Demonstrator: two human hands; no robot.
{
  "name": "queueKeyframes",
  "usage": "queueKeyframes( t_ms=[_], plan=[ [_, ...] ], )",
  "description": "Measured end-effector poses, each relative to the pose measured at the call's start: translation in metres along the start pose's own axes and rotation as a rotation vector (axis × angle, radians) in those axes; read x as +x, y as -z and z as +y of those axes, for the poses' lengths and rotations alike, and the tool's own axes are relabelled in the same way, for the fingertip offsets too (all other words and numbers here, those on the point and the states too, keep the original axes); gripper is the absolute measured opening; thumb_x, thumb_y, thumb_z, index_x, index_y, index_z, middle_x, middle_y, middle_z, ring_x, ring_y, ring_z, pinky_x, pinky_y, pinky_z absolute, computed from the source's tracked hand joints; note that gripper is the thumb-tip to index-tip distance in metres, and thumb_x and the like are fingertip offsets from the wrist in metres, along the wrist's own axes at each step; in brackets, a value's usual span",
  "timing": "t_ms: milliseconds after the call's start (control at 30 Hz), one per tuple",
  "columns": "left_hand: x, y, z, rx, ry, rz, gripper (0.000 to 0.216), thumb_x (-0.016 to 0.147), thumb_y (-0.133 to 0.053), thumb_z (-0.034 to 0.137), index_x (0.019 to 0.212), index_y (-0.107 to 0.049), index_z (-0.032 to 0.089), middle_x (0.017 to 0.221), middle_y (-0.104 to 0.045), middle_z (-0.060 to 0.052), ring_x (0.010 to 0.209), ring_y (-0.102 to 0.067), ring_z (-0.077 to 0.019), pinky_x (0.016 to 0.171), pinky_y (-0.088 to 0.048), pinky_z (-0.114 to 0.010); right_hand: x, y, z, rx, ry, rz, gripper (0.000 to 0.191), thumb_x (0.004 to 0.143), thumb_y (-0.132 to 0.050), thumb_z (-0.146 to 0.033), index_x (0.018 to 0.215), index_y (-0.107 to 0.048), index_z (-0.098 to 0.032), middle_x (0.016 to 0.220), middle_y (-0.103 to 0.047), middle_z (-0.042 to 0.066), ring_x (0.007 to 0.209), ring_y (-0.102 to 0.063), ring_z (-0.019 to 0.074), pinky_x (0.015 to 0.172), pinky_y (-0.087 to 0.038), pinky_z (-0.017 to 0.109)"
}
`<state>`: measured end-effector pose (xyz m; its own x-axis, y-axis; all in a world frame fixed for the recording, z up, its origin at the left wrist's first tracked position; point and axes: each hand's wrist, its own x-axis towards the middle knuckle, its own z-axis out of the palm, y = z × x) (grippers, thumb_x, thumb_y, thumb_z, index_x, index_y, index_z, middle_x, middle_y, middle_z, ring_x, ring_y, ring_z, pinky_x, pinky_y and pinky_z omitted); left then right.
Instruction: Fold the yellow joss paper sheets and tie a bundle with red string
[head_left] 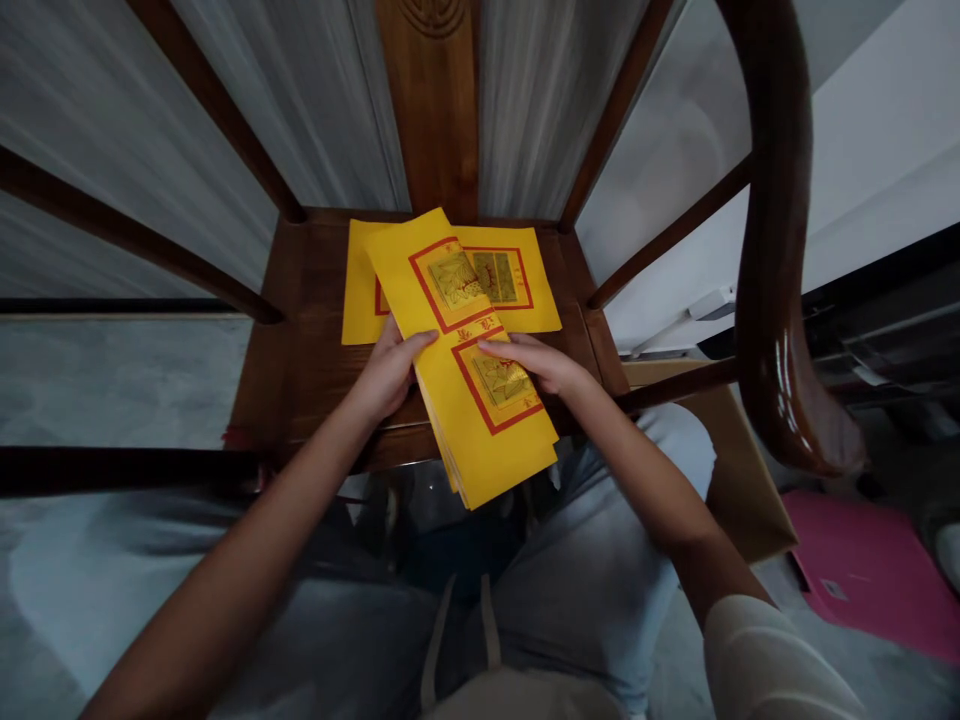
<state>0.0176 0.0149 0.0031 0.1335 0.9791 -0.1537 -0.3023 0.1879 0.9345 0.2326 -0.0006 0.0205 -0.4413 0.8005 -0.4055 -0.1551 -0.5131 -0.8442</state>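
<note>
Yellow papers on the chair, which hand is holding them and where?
Both hands hold the front stack: left hand at its left edge, right hand on its printed face.

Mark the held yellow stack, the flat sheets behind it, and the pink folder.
held yellow stack [495, 455], head view, plain lower part.
flat sheets [544, 300], head view, right margin.
pink folder [862, 560], head view, middle.

Both arms reach forward and meet at the paper [491, 455]. The left hand [390, 372] is at the paper's left edge and grips it, thumb on top, the other fingers tucked under. The left arm is bare and comes in from below and left of the paper. The right hand [536, 362] lies palm down on top of the paper, fingers flat and pointing left. Its wrist bends a little, just right of the paper.
</note>
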Motion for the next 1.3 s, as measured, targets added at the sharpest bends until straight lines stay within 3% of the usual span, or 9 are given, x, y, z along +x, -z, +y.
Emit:
queueKeyframes(
  t_ms=[200,300,400,733,800,933,1033,1167,1300],
  plan=[
    [-0.003,-0.003,0.001,-0.011,0.074,-0.049,0.073,0.072,-0.083,0.024,0.142,-0.060,0.021,0.140,-0.072,-0.011,0.129,-0.068,-0.0354,0.113,-0.055,-0.051,0.018,-0.004,0.007,0.094,0.115,0.090,0.031,0.089,-0.076,-0.043,0.111,-0.072,-0.023,0.113,-0.083,0.005,0.107,-0.078,0.0252,0.102,-0.063,0.042],
    [-0.008,-0.001,0.001,-0.100,0.229,-0.148,0.061,0.081,-0.077,0.040,0.137,-0.066,0.019,0.131,-0.077,-0.012,0.127,-0.069,-0.0403,0.109,-0.058,-0.055,0.024,-0.005,0.009,0.146,0.124,0.141,0.031,0.089,-0.074,-0.038,0.116,-0.070,-0.024,0.118,-0.082,0.004,0.110,-0.077,0.0237,0.105,-0.062,0.042],
    [-0.015,0.001,-0.002,-0.181,0.358,-0.280,0.063,0.088,-0.068,0.058,0.138,-0.068,0.020,0.124,-0.079,-0.014,0.128,-0.068,-0.0443,0.105,-0.059,-0.060,0.027,-0.003,0.012,0.173,0.146,0.229,0.034,0.087,-0.075,-0.035,0.118,-0.067,-0.026,0.123,-0.080,0.003,0.115,-0.076,0.0225,0.109,-0.060,0.042],
    [-0.021,0.007,-0.022,-0.225,0.627,-0.503,0.054,0.090,-0.078,0.046,0.135,-0.070,0.018,0.124,-0.079,-0.015,0.126,-0.071,-0.0370,0.111,-0.058,-0.050,0.020,0.001,-0.003,0.126,0.307,0.267,0.041,0.083,-0.078,-0.042,0.120,-0.066,-0.028,0.132,-0.077,0.003,0.125,-0.072,0.0240,0.109,-0.060,0.044],
    [-0.025,0.004,-0.023,-0.190,0.660,-0.496,0.052,0.086,-0.084,0.036,0.132,-0.072,0.016,0.122,-0.080,-0.016,0.123,-0.073,-0.0361,0.109,-0.059,-0.048,0.021,0.005,-0.007,0.136,0.319,0.263,0.038,0.086,-0.074,-0.041,0.121,-0.067,-0.027,0.131,-0.077,0.002,0.124,-0.073,0.0228,0.109,-0.060,0.043],
    [-0.028,0.000,-0.024,-0.115,0.582,-0.422,0.045,0.080,-0.088,0.023,0.123,-0.076,0.015,0.118,-0.081,-0.016,0.109,-0.079,-0.0328,0.099,-0.065,-0.043,0.020,0.006,-0.008,0.157,0.301,0.235,0.031,0.089,-0.069,-0.037,0.118,-0.069,-0.026,0.132,-0.077,0.002,0.124,-0.073,0.0219,0.109,-0.060,0.042],
    [-0.029,0.000,-0.023,-0.032,0.534,-0.374,0.047,0.077,-0.091,0.025,0.121,-0.076,0.016,0.114,-0.082,-0.016,0.101,-0.081,-0.0338,0.092,-0.067,-0.045,0.011,-0.002,0.001,0.169,0.281,0.234,0.030,0.088,-0.071,-0.037,0.115,-0.070,-0.025,0.132,-0.078,0.002,0.125,-0.072,0.0223,0.108,-0.061,0.040],
    [-0.032,0.000,-0.022,0.058,0.497,-0.350,0.058,0.074,-0.089,0.025,0.129,-0.074,0.018,0.111,-0.083,-0.015,0.100,-0.080,-0.0365,0.098,-0.064,-0.051,0.001,-0.009,0.025,0.241,0.301,0.321,0.035,0.079,-0.080,-0.032,0.113,-0.071,-0.025,0.125,-0.080,0.002,0.115,-0.076,0.0223,0.104,-0.063,0.039],
    [-0.033,-0.006,-0.014,-0.037,0.624,-0.398,0.059,0.077,-0.086,0.035,0.130,-0.074,0.015,0.112,-0.082,-0.017,0.109,-0.078,-0.0408,0.102,-0.062,-0.055,-0.002,-0.006,0.033,0.314,0.224,0.364,0.036,0.073,-0.082,-0.022,0.107,-0.071,-0.023,0.108,-0.084,0.002,0.100,-0.080,0.0223,0.097,-0.065,0.039]
  ],
)
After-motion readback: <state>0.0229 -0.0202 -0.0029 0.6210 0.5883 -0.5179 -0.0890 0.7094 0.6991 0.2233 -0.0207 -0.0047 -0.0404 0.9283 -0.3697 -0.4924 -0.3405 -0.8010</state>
